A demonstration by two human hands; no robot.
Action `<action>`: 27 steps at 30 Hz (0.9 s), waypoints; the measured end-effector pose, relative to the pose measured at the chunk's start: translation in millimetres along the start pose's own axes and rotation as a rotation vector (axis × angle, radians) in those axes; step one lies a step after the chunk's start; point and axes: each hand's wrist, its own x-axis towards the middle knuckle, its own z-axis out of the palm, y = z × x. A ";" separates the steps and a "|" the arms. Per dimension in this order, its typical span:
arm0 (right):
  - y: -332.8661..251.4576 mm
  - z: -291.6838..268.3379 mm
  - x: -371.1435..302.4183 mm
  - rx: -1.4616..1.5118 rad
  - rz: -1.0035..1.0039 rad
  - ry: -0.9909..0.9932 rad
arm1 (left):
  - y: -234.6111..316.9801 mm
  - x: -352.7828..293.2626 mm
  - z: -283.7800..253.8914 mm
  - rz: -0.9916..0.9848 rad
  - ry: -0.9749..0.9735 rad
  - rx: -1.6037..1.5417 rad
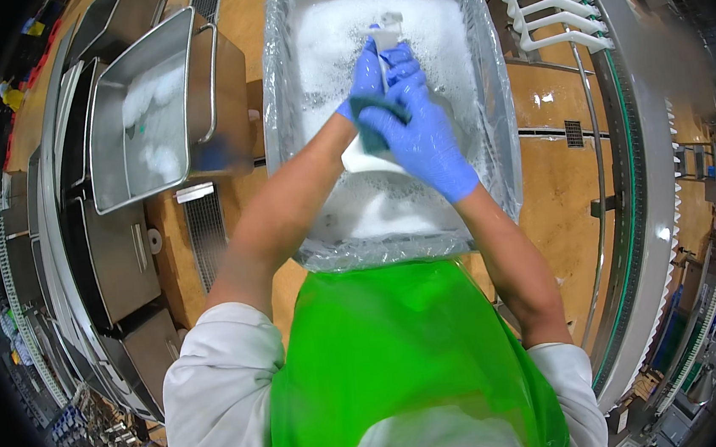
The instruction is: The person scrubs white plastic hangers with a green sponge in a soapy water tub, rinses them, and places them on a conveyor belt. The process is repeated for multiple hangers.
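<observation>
Both my hands wear blue gloves and meet above a grey tub (504,168) of foamy water, lined with clear plastic. My left hand (365,76) is closed around a white plastic utensil (369,156), which has a slim handle and a broad end. The handle points away from me, and the broad end lies nearest me, partly hidden by my hands. Pressed against the utensil is a dark green scouring pad (369,125), gripped in my right hand (429,136). Some of my left fingers are hidden behind the utensil and my right hand.
To the left stands a metal bin (101,174) with some foam inside, on a tan floor (559,180) with drain grates. A conveyor frame (654,198) runs along the right. White plastic slats (556,10) stick out at the upper right.
</observation>
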 end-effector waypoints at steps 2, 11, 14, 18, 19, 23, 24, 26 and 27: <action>-9.3 -9.0 -7.7 -0.240 -0.085 -0.164 | -3.3 1.6 10.7 -0.126 -0.178 -0.139; -19.7 -14.3 -10.5 -0.319 -0.083 -0.102 | 6.3 -2.9 12.8 -0.205 -0.108 -0.110; -11.7 -48.9 -9.1 -0.528 0.144 -0.140 | 12.0 -7.8 21.6 -0.162 0.032 -0.137; -20.7 -72.2 -26.5 -0.133 0.225 -0.163 | 20.5 -7.1 21.9 -0.154 0.246 -0.079; -32.1 -71.3 -29.8 0.000 0.217 -0.186 | 20.8 -6.4 20.1 -0.135 0.256 -0.044; -44.5 -30.8 -23.6 -0.033 0.010 -0.274 | 5.5 1.8 4.6 -0.158 0.223 0.055; -38.3 -16.5 -22.7 -0.003 0.095 -0.296 | 2.0 2.6 1.5 -0.176 0.198 0.063; -32.0 5.9 -26.5 0.075 0.020 -0.182 | 3.5 3.6 -0.3 -0.273 0.190 -0.086; -29.5 12.3 -27.6 0.116 -0.016 -0.125 | 3.4 2.8 1.1 -0.322 0.190 -0.160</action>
